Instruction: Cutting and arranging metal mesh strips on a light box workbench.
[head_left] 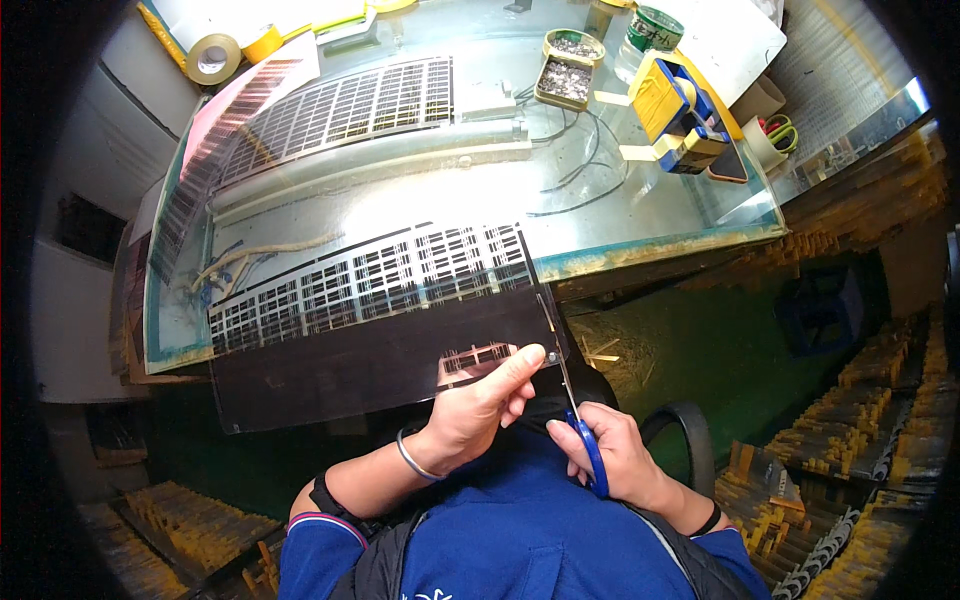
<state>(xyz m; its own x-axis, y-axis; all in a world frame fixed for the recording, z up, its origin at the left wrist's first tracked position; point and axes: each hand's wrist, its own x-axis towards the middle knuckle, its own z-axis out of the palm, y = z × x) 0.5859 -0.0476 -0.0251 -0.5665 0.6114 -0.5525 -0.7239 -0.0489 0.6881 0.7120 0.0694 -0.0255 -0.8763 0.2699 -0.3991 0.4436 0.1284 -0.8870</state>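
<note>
My left hand [472, 412] pinches the film sheet [320, 362] near its right edge, thumb on top. Right hand [622, 458] is closed round the blue scissors [593, 462], blades along that edge; can't tell blade gap. Sheet overhangs the front edge of the table [650, 251]. I'd keep it taut, cut straight, thumb clear.

Glare whitens the glass tabletop [675, 212]; the green floor [695, 375] is dim; edges curve toward black corners.
</note>
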